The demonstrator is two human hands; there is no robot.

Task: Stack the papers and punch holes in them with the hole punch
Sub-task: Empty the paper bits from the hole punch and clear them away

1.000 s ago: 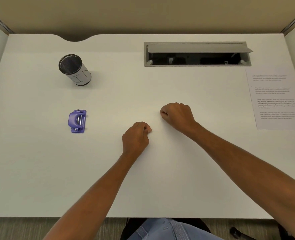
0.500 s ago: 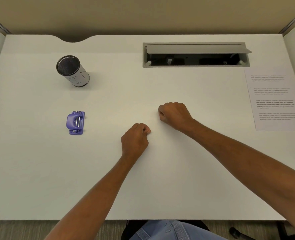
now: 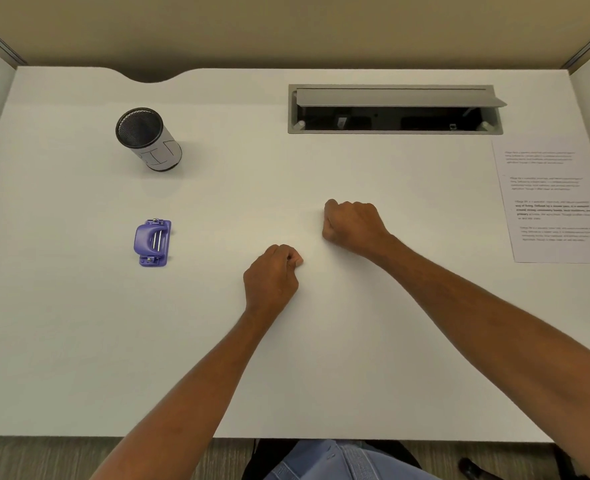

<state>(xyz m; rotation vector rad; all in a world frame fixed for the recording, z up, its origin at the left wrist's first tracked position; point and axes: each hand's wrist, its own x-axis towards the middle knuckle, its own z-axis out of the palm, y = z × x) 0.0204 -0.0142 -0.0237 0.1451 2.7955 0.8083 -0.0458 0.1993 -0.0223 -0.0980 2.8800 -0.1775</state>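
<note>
A: Both fists on the counter, mid-desk. Left hand has its fingers curled together, nothing in them. Right hand same, fingers balled up, empty.

B: Punch?

A: Purple punch sits far left of the left hand, well apart, untouched. Papers lie flat at the right edge, well apart from the right hand. Printed side up. Can't tell how many sheets, looks like one from here.

B: So nothing started.

A: My read: resting pose, hands parked centre so either side is reachable. Papers on the right suit the right hand, punch on the left suits the left.

B: Anything else out?

A: Mesh cup back left, empty as far as I can see. Cable hatch at the back, lid propped open. Neither is in the way.

B: Next?

A: Probably pull the papers to the middle first, square them, then the punch.
</note>
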